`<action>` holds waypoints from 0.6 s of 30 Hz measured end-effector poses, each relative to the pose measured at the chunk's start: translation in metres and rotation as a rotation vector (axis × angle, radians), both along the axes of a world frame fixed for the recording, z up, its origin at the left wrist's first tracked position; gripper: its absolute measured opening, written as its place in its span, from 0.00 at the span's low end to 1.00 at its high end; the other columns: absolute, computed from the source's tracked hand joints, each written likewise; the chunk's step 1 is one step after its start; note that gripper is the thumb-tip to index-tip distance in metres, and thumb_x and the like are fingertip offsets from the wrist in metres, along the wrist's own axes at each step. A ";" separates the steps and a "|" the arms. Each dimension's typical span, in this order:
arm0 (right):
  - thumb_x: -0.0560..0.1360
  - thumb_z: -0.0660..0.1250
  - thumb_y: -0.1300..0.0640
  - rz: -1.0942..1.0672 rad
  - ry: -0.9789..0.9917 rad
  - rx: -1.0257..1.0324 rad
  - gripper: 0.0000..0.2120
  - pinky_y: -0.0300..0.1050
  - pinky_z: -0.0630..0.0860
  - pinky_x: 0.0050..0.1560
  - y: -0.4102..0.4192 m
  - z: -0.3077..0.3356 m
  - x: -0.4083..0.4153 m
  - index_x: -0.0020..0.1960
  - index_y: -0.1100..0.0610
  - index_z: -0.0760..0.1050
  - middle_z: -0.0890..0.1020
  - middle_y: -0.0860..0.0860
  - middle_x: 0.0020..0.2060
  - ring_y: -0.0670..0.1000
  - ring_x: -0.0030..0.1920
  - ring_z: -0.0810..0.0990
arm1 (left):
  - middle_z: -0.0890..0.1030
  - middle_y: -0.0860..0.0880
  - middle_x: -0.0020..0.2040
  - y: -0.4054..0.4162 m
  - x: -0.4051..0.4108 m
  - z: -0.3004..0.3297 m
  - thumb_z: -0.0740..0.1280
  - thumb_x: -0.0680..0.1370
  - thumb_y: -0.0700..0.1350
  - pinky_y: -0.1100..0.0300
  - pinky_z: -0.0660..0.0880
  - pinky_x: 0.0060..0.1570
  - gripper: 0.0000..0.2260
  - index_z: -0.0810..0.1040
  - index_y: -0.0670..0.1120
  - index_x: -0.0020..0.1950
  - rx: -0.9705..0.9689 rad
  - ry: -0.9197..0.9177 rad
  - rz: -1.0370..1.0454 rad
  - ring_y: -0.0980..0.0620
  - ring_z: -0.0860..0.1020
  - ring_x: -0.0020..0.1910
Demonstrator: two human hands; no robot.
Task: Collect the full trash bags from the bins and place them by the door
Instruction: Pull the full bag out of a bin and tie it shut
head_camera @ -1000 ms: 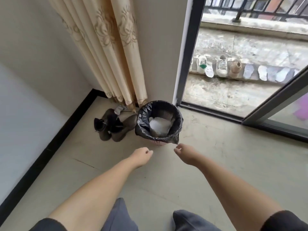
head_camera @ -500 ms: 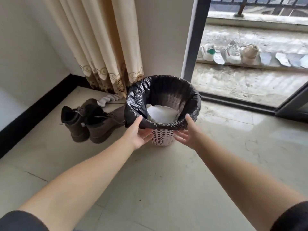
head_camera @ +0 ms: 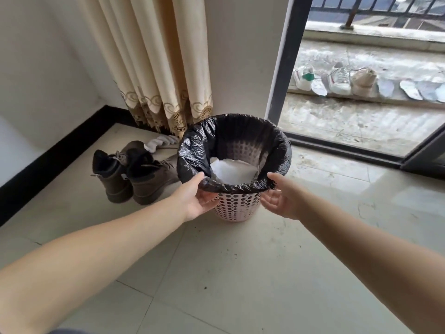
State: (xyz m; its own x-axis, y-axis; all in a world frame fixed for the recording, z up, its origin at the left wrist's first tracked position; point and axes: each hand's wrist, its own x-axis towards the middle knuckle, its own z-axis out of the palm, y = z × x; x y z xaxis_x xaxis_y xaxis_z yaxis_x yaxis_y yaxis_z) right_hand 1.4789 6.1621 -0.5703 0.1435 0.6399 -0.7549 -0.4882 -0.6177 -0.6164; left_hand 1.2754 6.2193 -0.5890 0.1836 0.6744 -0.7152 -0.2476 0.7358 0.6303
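Note:
A pink perforated bin (head_camera: 237,206) stands on the tiled floor, lined with a black trash bag (head_camera: 192,150) folded over its rim. White paper waste (head_camera: 234,172) lies inside. My left hand (head_camera: 197,196) pinches the folded bag edge at the near left rim, thumb on top and fingers beneath. My right hand (head_camera: 280,196) holds the same edge at the near right rim, thumb over it and fingers under. The near fold is rolled up along the rim between both hands.
A pair of brown boots (head_camera: 134,173) and a white sock (head_camera: 160,142) lie left of the bin. A beige curtain (head_camera: 156,68) hangs behind. The dark frame (head_camera: 284,56) of an open balcony door rises at the right, with shoes (head_camera: 337,79) lined up outside.
I have come closer to the bin and both hands reached its near rim. Their thumbs now sit on the bag's fold, which has been rolled upward, baring more pink wall.

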 end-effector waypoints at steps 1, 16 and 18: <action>0.79 0.59 0.48 -0.017 0.032 0.001 0.13 0.40 0.80 0.29 -0.002 0.001 0.001 0.47 0.58 0.70 0.77 0.53 0.38 0.49 0.36 0.77 | 0.79 0.42 0.44 -0.002 -0.005 -0.001 0.60 0.80 0.54 0.48 0.77 0.49 0.15 0.74 0.42 0.50 -0.010 -0.011 0.009 0.46 0.79 0.43; 0.78 0.64 0.54 -0.239 0.172 -0.038 0.14 0.44 0.80 0.25 -0.020 -0.018 0.024 0.53 0.64 0.67 0.75 0.55 0.39 0.49 0.35 0.77 | 0.75 0.45 0.26 -0.003 0.004 -0.021 0.56 0.80 0.37 0.51 0.80 0.38 0.11 0.72 0.41 0.40 -0.057 -0.021 0.042 0.52 0.74 0.28; 0.79 0.61 0.49 -0.174 0.169 -0.048 0.23 0.47 0.80 0.27 -0.019 -0.021 0.021 0.63 0.67 0.63 0.76 0.58 0.42 0.52 0.41 0.78 | 0.69 0.48 0.20 0.005 0.001 -0.013 0.55 0.80 0.34 0.55 0.81 0.33 0.13 0.70 0.41 0.36 -0.020 -0.029 0.071 0.55 0.69 0.20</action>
